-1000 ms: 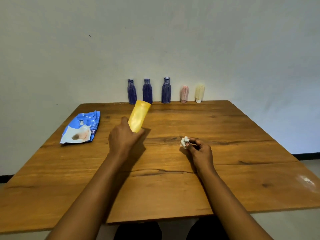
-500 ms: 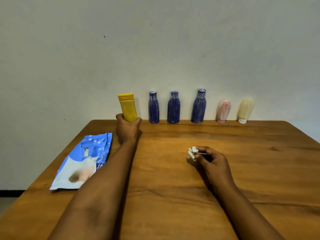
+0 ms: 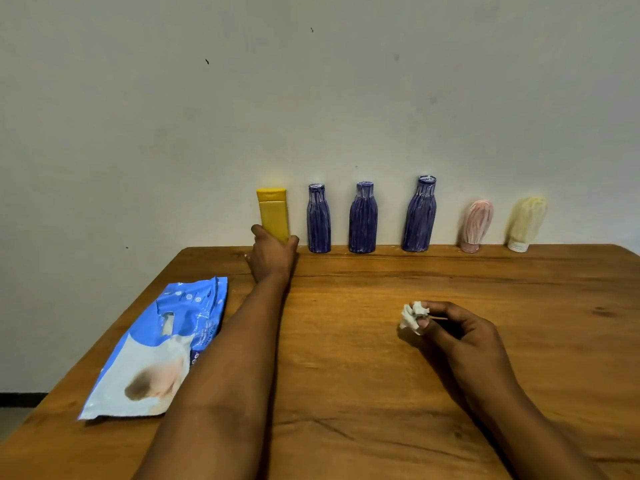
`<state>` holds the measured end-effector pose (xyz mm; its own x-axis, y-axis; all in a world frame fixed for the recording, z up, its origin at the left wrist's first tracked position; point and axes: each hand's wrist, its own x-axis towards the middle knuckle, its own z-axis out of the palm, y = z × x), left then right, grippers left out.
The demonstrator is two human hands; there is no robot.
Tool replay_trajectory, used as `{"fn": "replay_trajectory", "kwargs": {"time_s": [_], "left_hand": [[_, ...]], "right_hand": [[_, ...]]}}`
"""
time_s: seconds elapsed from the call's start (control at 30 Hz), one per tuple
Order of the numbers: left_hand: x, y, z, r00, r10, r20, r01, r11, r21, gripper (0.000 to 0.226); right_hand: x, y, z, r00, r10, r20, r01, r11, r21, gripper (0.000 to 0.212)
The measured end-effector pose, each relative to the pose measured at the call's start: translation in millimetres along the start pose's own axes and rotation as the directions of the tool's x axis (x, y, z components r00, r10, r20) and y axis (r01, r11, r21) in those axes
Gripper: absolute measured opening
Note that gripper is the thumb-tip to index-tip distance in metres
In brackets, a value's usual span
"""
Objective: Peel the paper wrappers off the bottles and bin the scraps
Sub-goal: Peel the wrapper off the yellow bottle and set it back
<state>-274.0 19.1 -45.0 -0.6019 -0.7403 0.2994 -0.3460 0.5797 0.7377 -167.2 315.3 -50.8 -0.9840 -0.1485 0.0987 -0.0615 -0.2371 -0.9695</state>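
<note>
The left hand [image 3: 272, 258] is curling its fingers and thumb round the lower part of the yellow bottle [image 3: 273, 214]. The bottle is standing upright at the far edge of the tabletop [image 3: 381, 393], just left of the three blue bottles [image 3: 363, 220]. The hand is hiding its base, so I cannot tell whether it is touching the wood.

The right hand [image 3: 460, 336] is resting nearer, right of middle, pinching a crumpled white paper scrap [image 3: 412, 317] between thumb and fingertips, its other fingers loosely curled.

A pink bottle [image 3: 475, 225] and a cream bottle [image 3: 524, 223] are standing further right. A blue packet [image 3: 162, 348] is lying near the left edge.

A second ago the yellow bottle was tilting over the middle of the tabletop. The right hand is still pinching the scrap.
</note>
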Motion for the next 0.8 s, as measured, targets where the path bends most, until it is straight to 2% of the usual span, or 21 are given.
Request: {"fn": "replay_trajectory", "kwargs": {"time_s": [0.47, 0.6, 0.8], "left_hand": [[2.7, -8.7, -3.1, 0.998, -0.021, -0.055, 0.017, 0.996, -0.084, 0.05], [3.2, -8.3, -2.2, 0.998, -0.02, -0.064, 0.018, 0.999, -0.04, 0.047], [2.9, -4.8, -0.3, 0.999, -0.011, -0.042, 0.013, 0.999, 0.051, 0.044]], "right_hand": [[-1.8, -3.4, 1.5, 1.0, 0.026, -0.001, -0.026, 1.0, 0.007, 0.022], [-2.0, -2.9, 3.1, 0.999, 0.035, -0.001, -0.035, 0.998, 0.058, 0.02], [-1.3, -4.3, 0.2, 1.0, 0.007, 0.014, -0.008, 1.0, 0.022, 0.021]]}}
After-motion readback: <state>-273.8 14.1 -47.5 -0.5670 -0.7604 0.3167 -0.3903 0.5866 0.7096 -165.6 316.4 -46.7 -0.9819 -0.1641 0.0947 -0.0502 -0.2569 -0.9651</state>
